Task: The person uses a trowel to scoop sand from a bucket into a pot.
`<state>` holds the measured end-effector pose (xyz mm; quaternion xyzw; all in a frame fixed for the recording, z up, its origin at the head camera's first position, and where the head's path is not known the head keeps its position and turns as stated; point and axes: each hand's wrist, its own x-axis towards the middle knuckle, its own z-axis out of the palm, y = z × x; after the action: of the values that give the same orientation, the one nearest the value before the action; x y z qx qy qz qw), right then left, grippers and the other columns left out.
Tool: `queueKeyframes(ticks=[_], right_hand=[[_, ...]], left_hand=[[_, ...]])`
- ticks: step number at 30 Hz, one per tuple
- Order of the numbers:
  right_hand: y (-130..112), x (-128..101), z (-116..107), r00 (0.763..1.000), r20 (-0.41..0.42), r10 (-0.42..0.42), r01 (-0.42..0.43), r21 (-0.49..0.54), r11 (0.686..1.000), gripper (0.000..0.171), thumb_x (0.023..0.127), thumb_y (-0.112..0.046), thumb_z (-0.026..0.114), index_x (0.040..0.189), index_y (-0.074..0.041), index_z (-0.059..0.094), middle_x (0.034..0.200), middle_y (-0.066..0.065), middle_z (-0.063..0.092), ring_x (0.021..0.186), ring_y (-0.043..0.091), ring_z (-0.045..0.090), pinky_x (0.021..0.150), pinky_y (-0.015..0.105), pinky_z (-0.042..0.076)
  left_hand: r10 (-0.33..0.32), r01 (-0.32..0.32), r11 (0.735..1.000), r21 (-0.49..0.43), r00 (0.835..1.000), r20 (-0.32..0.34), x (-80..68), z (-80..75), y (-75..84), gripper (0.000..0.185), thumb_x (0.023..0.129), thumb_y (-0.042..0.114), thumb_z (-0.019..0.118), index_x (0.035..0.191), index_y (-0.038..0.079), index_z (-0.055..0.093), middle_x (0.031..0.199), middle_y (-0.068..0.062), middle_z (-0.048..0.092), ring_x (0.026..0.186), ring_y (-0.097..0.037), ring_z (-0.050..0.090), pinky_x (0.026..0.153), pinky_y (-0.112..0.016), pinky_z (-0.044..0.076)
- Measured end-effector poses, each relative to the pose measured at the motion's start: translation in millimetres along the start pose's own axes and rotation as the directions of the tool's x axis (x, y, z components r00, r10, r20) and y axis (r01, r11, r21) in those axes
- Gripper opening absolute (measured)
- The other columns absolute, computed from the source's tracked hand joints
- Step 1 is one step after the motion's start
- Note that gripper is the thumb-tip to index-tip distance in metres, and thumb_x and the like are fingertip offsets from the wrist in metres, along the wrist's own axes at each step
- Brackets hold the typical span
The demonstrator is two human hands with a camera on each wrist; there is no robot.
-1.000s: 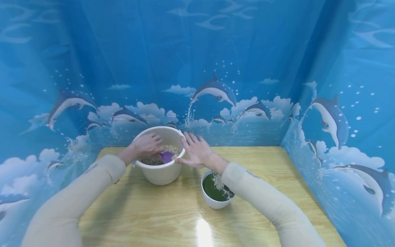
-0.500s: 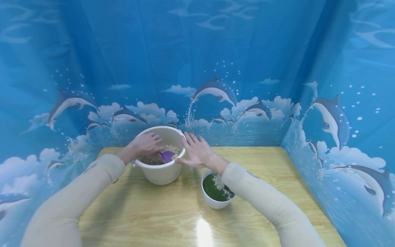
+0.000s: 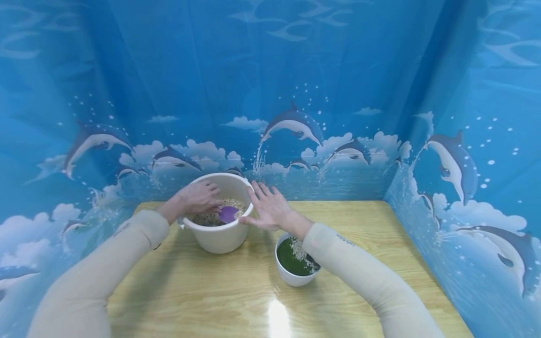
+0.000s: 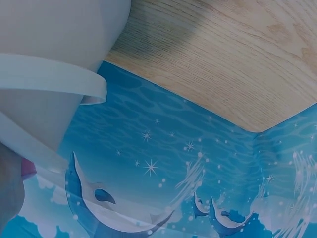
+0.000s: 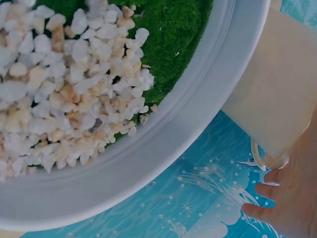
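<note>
My left hand (image 3: 196, 197) reaches over the near-left rim of a white bucket (image 3: 221, 238) and holds a purple scoop (image 3: 228, 214), its handle hidden by the fingers. Under the scoop's blade lie small pale pebbles (image 3: 234, 204) in the bucket. With fingers spread, my right hand (image 3: 270, 206) rests against the bucket's right rim. Below the right wrist stands a white bowl (image 3: 291, 280). Its inside shows a green, moss-like surface (image 5: 181, 42) partly covered by white and tan pebbles (image 5: 64, 94). In the left wrist view, only a sliver of the hand (image 4: 10, 186) shows.
The wooden table (image 3: 211, 295) bears both vessels. A blue dolphin-print curtain (image 3: 270, 70) encloses its back and sides. The bucket's white handle (image 4: 49, 74) hangs down at its side. My right sleeve (image 3: 359, 267) overlaps the bowl's right edge.
My left hand and the purple scoop have shifted very slightly left inside the bucket. The right hand, bucket and bowl stay in place.
</note>
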<state>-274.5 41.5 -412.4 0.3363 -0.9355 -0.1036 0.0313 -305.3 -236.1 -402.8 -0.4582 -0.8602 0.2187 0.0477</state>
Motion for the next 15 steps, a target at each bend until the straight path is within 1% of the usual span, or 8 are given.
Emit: queueKeyframes(ticks=[4,9,12,15], right_hand=[[0.0,0.6,0.0,1.0,0.004,-0.003,0.003,-0.001,1.0,0.111,0.094,-0.087,0.016,0.169,-0.006,0.007,0.177,0.021,0.013,0.162,0.04,0.027,0.128,0.058,0.033],[0.1,1.3,0.4,1.0,0.006,0.001,-0.001,0.011,1.0,0.109,0.096,-0.087,0.021,0.169,-0.006,0.008,0.177,0.02,0.013,0.163,0.039,0.026,0.128,0.058,0.032],[0.1,1.0,0.1,1.0,0.012,0.007,-0.007,0.018,1.0,0.109,0.097,-0.086,0.023,0.169,-0.007,0.008,0.177,0.02,0.013,0.163,0.038,0.025,0.129,0.058,0.031],[0.2,0.6,-0.2,1.0,0.016,0.01,-0.01,0.02,1.0,0.108,0.097,-0.086,0.024,0.169,-0.007,0.008,0.177,0.019,0.012,0.163,0.038,0.025,0.129,0.059,0.031]], left_hand=[[-0.002,0.002,1.0,-0.023,1.0,-0.014,-2.2,-1.8,-1.2,0.034,0.105,0.049,0.058,0.12,0.023,0.073,0.108,-0.008,0.072,0.105,-0.027,0.064,0.098,-0.048,0.056],[-0.002,0.002,1.0,-0.02,1.0,-0.01,-4.3,-4.5,-3.4,0.032,0.105,0.05,0.058,0.111,0.022,0.07,0.106,-0.008,0.07,0.104,-0.027,0.063,0.095,-0.046,0.057],[-0.003,0.002,1.0,-0.028,1.0,-0.01,-4.7,-4.8,-4.9,0.032,0.106,0.05,0.057,0.109,0.021,0.069,0.105,-0.009,0.07,0.103,-0.027,0.063,0.093,-0.046,0.057],[-0.01,0.009,1.0,-0.028,1.0,-0.015,-5.1,-5.1,-6.4,0.032,0.106,0.049,0.057,0.111,0.021,0.069,0.106,-0.009,0.07,0.104,-0.028,0.063,0.095,-0.047,0.057]])
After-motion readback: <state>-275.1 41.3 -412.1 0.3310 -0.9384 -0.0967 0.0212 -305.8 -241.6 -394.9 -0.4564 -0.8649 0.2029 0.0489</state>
